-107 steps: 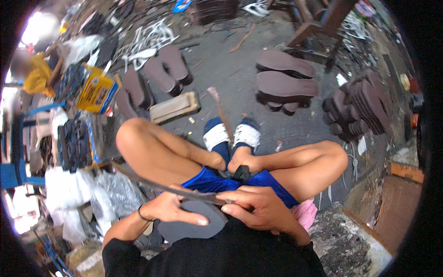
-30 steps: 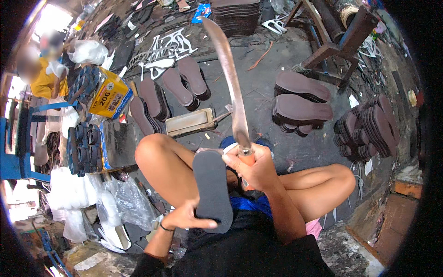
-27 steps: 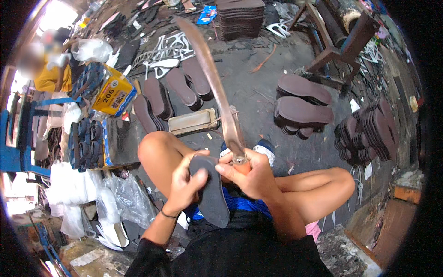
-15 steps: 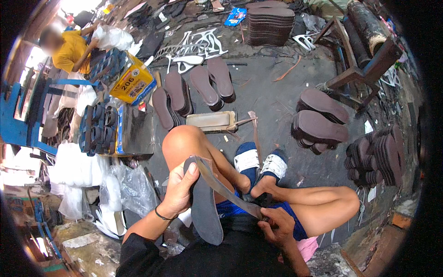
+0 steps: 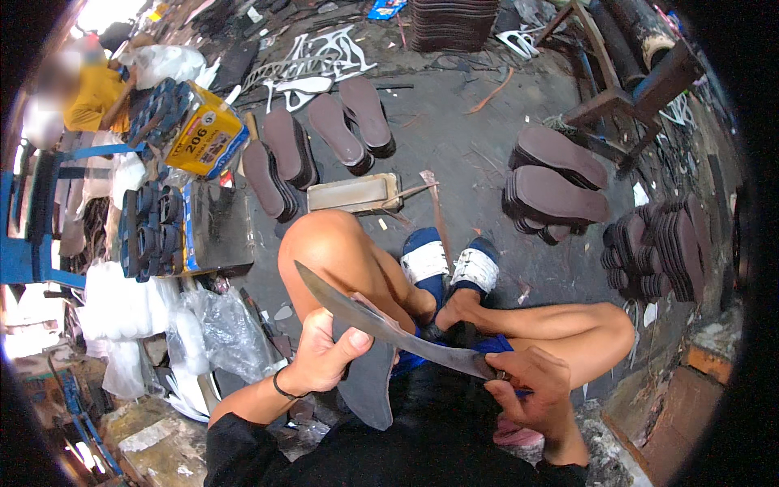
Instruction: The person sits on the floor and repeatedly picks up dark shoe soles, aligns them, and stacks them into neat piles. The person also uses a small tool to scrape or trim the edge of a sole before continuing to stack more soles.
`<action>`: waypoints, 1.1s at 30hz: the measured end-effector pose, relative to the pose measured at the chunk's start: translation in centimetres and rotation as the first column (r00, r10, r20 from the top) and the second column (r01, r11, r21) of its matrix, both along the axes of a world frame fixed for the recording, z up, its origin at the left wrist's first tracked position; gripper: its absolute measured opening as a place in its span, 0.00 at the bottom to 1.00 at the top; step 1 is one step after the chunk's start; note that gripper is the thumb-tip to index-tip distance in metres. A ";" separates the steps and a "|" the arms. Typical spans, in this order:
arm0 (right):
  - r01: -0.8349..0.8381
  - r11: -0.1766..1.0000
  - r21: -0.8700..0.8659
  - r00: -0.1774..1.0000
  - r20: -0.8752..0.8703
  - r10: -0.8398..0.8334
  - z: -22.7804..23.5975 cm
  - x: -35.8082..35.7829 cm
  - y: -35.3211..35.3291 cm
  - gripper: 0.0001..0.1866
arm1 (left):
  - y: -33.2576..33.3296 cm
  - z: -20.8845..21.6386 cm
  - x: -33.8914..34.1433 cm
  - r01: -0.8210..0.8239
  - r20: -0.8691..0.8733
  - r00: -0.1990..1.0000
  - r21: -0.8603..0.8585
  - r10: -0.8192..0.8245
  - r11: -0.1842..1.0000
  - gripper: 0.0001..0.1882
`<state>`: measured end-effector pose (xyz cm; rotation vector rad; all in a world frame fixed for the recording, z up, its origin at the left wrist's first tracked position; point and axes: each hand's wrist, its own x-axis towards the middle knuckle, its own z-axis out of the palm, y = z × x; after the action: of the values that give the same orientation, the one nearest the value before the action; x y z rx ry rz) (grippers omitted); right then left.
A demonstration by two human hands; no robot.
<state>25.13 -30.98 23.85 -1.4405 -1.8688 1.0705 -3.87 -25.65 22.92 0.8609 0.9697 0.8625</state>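
Note:
My left hand [image 5: 323, 351] grips a dark grey shoe sole [image 5: 365, 396] upright over my lap, thumb on its near face. In my right hand [image 5: 531, 388] is the handle of a long knife with a curved blade [image 5: 422, 345]. The blade slants up to the left, crossing the upper part of the sole, and its tip points beyond my left hand toward my raised knee. Whether the edge touches the sole I cannot tell. A thin brownish strip shows just behind the blade.
Brown soles [image 5: 280, 154] lie in stacks ahead, with more soles [image 5: 560, 199] at the right. A whetstone-like block in a tray [image 5: 355, 193] sits beyond my knee. Sandals stand by a yellow box [image 5: 207, 134] at left. A metal frame [image 5: 608, 114] stands far right; a person in yellow is far left.
The knife has swung up and out, its tip now clear past my left hand. My right hand has moved right and slightly up. The view has shifted, so the floor items appear higher and further left.

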 end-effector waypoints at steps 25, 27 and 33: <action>-0.306 0.930 -0.205 0.714 -0.695 0.081 -0.8 0.5 5.2 0.27 | 7.2 10.8 4.2 0.702 -0.840 0.393 0.537 0.373 0.469 0.24; -0.233 0.939 -0.254 0.675 -0.737 -0.032 -2.8 -0.2 3.6 0.27 | 2.0 6.6 1.3 0.659 -0.637 0.708 0.442 -0.305 0.608 0.29; -0.167 0.961 -0.221 0.694 -0.718 -0.044 -4.6 -3.2 1.8 0.28 | -4.1 -4.3 7.3 -0.470 0.357 0.795 -0.149 0.491 0.870 0.35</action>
<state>21.94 -29.17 19.29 -0.8619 -1.2219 1.6790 3.46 -29.76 18.63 0.3645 0.8638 1.3819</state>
